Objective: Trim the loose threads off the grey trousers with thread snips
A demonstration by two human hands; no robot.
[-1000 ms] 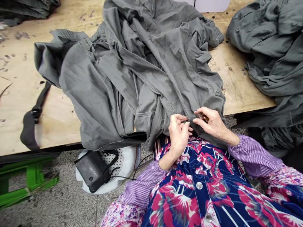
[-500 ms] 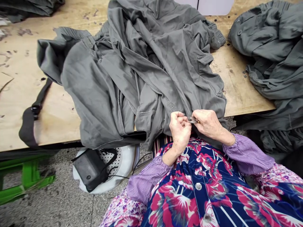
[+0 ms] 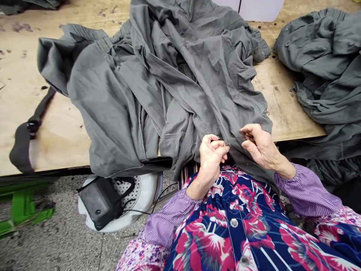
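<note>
A crumpled grey garment (image 3: 169, 75) lies spread over the wooden table (image 3: 56, 128), and its lower edge hangs off the front onto my lap. My left hand (image 3: 211, 158) is closed, pinching the garment's edge at a seam. My right hand (image 3: 261, 145) sits just to the right, a little apart from the left, fingers curled around a small dark tool that is mostly hidden in the palm. Both wrists wear purple striped sleeves over a floral top.
Another grey garment pile (image 3: 324, 75) lies at the table's right end and hangs down. A black strap (image 3: 26, 131) lies at the left. Under the table stand a white stool with a black mesh pouch (image 3: 98, 201) and a green frame (image 3: 22, 205).
My right hand has drawn away from my left and lifted slightly to the right; half a second ago the two hands met at the seam. The left hand keeps its pinch.
</note>
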